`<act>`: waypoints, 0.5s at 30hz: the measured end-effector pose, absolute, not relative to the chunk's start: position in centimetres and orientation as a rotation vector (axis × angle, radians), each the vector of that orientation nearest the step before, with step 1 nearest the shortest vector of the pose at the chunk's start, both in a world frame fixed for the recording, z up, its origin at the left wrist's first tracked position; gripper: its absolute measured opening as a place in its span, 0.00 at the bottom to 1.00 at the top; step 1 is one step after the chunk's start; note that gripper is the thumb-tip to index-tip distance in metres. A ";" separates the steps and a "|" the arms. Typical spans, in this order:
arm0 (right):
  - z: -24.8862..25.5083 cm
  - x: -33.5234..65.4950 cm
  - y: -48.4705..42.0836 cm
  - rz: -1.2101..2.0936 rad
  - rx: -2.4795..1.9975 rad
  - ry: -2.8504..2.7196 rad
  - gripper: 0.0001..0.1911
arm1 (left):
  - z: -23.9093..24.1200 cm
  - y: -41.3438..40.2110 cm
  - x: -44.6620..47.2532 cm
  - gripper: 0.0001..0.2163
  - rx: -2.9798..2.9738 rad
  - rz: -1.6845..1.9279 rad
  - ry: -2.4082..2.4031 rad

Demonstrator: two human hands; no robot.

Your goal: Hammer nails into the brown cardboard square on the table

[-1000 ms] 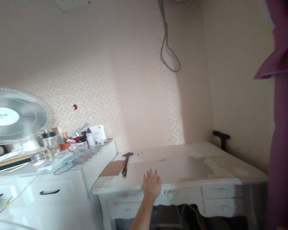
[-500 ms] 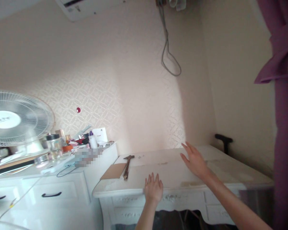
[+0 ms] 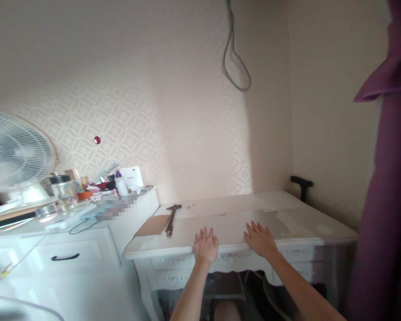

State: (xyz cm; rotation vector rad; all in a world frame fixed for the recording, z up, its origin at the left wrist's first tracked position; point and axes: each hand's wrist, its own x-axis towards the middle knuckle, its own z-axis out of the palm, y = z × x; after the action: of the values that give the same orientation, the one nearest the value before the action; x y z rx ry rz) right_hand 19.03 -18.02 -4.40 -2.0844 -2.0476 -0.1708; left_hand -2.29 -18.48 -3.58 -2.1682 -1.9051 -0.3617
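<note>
Left hand [image 3: 206, 247], right hand [image 3: 261, 240]: both empty, fingers spread, at the desk [image 3: 227, 229]!
Hammer [image 3: 171, 221] and card [image 3: 151, 225] lie untouched, left of both.

2 bare hands on show here, folks: the slender, smooth-backed left hand [image 3: 206, 248], its slim fingers tapering to rounded tips, and the equally slender, smooth-backed right hand [image 3: 262, 241], a fine match in build! Behind them, 2 uncovered arms: the long, smooth left forearm [image 3: 189, 294] and the long, smooth right forearm [image 3: 297, 278], each narrow at the wrist, thickening gently, bare right to the edge of view! Fingernails? Too small to read!
</note>
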 end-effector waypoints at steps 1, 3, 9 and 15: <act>-4.3 19.0 -18.0 -0.150 -2.089 -2.050 0.30 | -3.5 -18.5 -2.3 0.23 -2.172 -0.357 -1.908; -4.1 19.0 -18.0 -0.094 -2.096 -2.057 0.30 | -3.2 -18.2 -2.4 0.23 -2.195 -0.335 -1.918; -3.1 20.0 -16.5 0.019 -2.074 -2.069 0.32 | -1.6 -16.0 -2.2 0.25 -2.323 -0.222 -2.004; -2.5 20.0 -13.9 0.069 -2.053 -2.081 0.33 | -1.1 -13.5 -0.8 0.25 -2.378 -0.227 -1.955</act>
State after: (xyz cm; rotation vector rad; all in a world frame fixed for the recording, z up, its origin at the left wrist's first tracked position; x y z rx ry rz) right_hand 19.99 -13.89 -2.50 -2.0530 -2.0807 0.0693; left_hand -0.76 -13.55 -1.08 -2.3781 -1.9555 -0.2265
